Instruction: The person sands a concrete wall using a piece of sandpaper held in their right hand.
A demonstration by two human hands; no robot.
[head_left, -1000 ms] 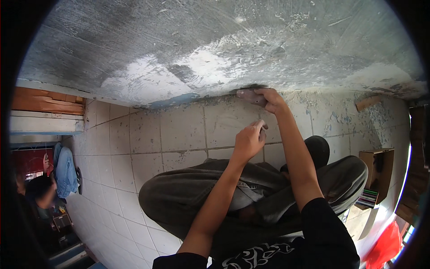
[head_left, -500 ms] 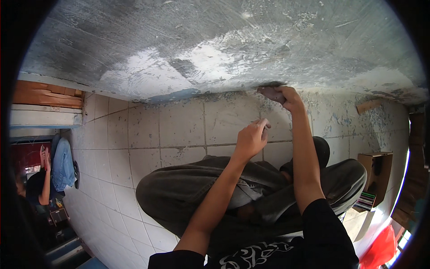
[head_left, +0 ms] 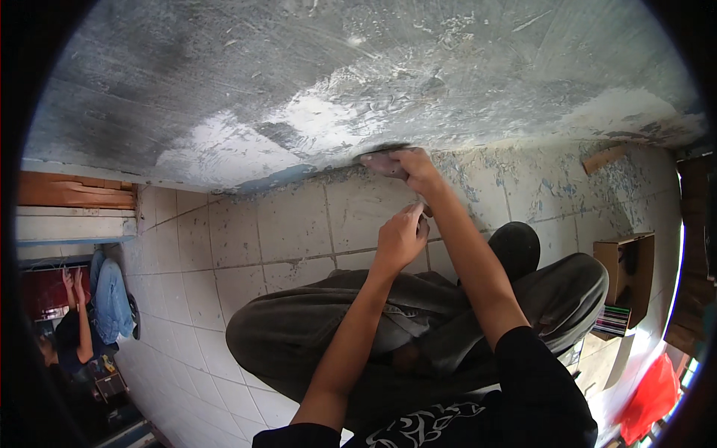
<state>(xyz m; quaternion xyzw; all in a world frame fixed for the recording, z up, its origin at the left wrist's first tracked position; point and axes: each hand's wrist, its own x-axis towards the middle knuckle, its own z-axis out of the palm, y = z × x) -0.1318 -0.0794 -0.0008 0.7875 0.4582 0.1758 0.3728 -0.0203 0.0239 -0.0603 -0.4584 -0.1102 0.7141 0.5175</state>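
A grey-brown flat pad [head_left: 383, 163], perhaps sandpaper, is in my right hand [head_left: 414, 168], its fingers wrapped on it against the foot of the patchy grey-and-white wall [head_left: 448, 67]. Dark shadow lies along its upper edge. Below and partly beside my right wrist, my left hand [head_left: 403, 235] is raised over the tiled floor [head_left: 291, 224], its dusty fingers curled; I cannot make out whether they hold anything. My crossed legs [head_left: 291, 328] in dark trousers lie beneath both forearms.
Paint flakes litter the floor along the wall. A wooden scrap [head_left: 601, 158], an open cardboard box [head_left: 627, 272] and a red bag [head_left: 650, 396] are at the right. At the left are wooden boards [head_left: 75, 190], blue jeans [head_left: 112, 291] and another person [head_left: 82, 336] with both hands raised.
My right hand with the pad went right along the wall's foot, then back left. My left hand shifted slightly left. The other person's hands rose.
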